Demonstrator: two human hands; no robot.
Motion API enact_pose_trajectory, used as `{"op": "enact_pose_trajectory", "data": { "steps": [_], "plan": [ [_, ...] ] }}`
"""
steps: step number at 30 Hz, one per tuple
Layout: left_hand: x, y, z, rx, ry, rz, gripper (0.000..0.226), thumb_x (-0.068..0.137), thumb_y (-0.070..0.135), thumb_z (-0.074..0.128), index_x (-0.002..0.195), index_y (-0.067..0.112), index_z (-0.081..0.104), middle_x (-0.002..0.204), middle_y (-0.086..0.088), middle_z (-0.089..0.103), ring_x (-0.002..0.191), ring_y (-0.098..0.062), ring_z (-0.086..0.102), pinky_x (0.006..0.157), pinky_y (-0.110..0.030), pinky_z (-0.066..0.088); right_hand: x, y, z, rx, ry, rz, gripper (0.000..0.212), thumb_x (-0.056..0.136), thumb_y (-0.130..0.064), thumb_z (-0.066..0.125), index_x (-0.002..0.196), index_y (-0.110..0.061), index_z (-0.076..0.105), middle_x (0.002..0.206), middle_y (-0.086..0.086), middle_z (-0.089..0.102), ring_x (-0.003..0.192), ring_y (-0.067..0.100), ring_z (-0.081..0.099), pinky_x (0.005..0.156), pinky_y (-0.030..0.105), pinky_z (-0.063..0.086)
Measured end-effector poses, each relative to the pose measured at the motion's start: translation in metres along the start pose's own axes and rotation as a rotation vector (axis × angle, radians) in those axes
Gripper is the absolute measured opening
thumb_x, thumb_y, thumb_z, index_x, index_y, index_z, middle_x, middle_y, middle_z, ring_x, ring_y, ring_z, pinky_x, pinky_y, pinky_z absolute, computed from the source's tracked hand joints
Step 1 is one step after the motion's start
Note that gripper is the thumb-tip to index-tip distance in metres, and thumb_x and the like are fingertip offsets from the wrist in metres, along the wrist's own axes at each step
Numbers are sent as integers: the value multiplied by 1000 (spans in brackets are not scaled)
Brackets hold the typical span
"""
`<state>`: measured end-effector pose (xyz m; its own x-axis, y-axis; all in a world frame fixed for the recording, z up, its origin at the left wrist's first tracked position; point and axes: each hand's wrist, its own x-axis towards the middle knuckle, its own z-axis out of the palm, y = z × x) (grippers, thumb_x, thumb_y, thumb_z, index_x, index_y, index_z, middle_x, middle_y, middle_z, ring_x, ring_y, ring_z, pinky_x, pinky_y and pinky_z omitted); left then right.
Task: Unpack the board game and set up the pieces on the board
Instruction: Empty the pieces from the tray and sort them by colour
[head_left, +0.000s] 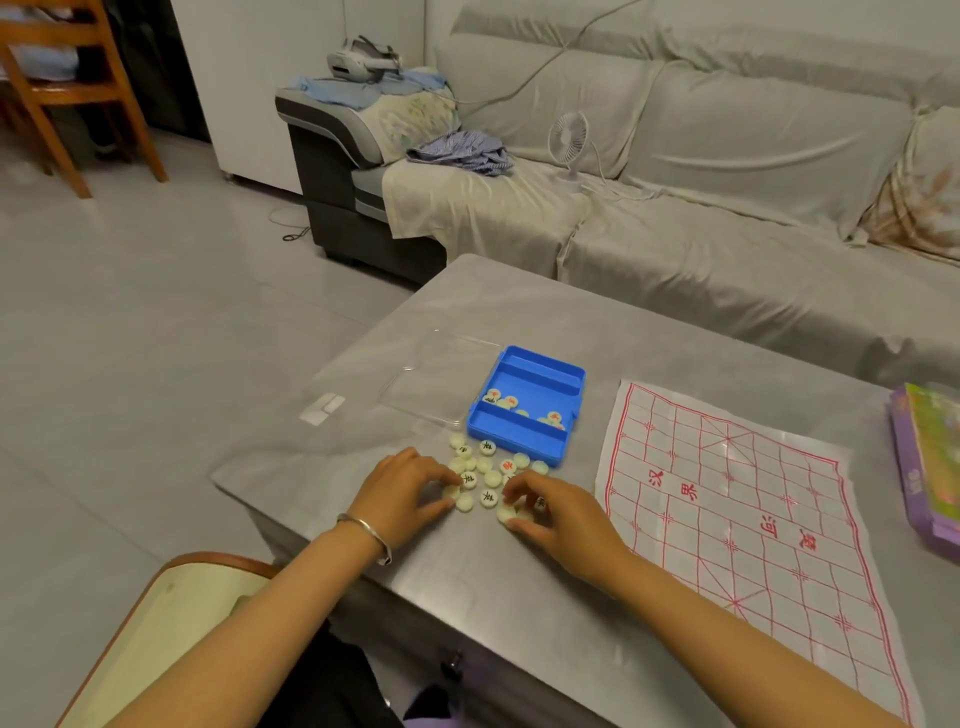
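Your left hand (410, 483) and right hand (561, 519) work the heap of pieces (488, 467) lying loose on the counter (545, 301). Each hand's curled fingers pinch a disc, likely to turn faces up and sort red from black. The pieces are small, smooth, pale rounds with painted characters. At twelve o'clock from the heap sits the blue tray (511, 441), hard plastic, a few pieces in its middle trough. Its clear lid (431, 379) lies at ten. The board (727, 499), a thin creased sheet gridded in red, lies flat at three o'clock, bare of pieces.
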<state>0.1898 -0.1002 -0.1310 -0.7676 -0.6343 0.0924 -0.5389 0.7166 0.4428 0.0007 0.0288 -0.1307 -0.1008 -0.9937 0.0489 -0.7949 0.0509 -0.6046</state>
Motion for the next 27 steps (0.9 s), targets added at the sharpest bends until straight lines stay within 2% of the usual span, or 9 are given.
{"op": "enact_pose_trajectory", "data": {
  "steps": [3, 8, 12, 16, 19, 21, 25, 27],
  "plan": [
    [10, -2, -9, 0, 24, -13, 27, 86, 40, 60, 111, 34, 62, 108, 9, 61, 100, -10, 49, 82, -21, 35, 9, -3, -13, 44, 34, 14, 25, 84, -34, 66, 107, -35, 57, 98, -24, 57, 85, -3, 55, 73, 12, 44],
    [60, 3, -33, -30, 113, 14, 30, 88, 36, 58, 116, 27, 60, 112, 7, 62, 99, -11, 50, 80, -19, 34, 55, 15, -60, 58, 220, 67, 16, 86, -19, 66, 100, -25, 64, 101, -14, 62, 88, 5, 59, 77, 24, 51],
    [114, 7, -28, -58, 50, -29, 34, 89, 35, 57, 122, 26, 56, 120, 6, 58, 104, -13, 52, 85, -22, 38, 103, 27, -72, 24, 99, 134, 22, 85, -15, 67, 106, -18, 66, 111, -4, 65, 97, 10, 59, 87, 27, 50],
    [150, 0, -14, -64, -37, -109, 34, 88, 34, 60, 121, 26, 57, 122, 1, 53, 104, -18, 54, 84, -25, 41, 139, 37, -58, 38, 2, 158, 24, 81, -22, 71, 106, -23, 68, 114, -4, 65, 105, 11, 58, 93, 33, 48],
    [162, -10, -6, -102, -112, -86, 32, 86, 33, 62, 116, 23, 62, 120, -3, 49, 88, -13, 48, 79, -21, 37, 151, 44, -51, 99, -69, 114, 15, 79, -23, 74, 94, -24, 73, 109, -5, 67, 104, 9, 59, 90, 30, 47],
    [166, -16, -2, -96, -140, -60, 32, 86, 35, 61, 115, 23, 63, 120, -3, 46, 84, -9, 42, 78, -19, 35, 153, 49, -47, 138, -82, 79, 12, 77, -23, 75, 89, -21, 74, 101, -7, 68, 98, 7, 61, 87, 28, 50],
    [176, -19, 1, -57, -173, -30, 38, 89, 37, 56, 124, 22, 58, 124, -3, 42, 94, -13, 46, 80, -18, 34, 155, 57, -44, 147, -59, 47, 11, 81, -25, 71, 90, -19, 74, 91, -11, 68, 91, 4, 61, 84, 23, 50],
    [181, -18, 3, -62, -173, -24, 39, 90, 36, 55, 126, 23, 56, 125, -3, 41, 97, -14, 47, 81, -17, 33, 158, 61, -46, 141, -56, 50, 13, 85, -23, 67, 95, -18, 74, 94, -9, 69, 91, 4, 61, 84, 21, 49]
  ]
}}
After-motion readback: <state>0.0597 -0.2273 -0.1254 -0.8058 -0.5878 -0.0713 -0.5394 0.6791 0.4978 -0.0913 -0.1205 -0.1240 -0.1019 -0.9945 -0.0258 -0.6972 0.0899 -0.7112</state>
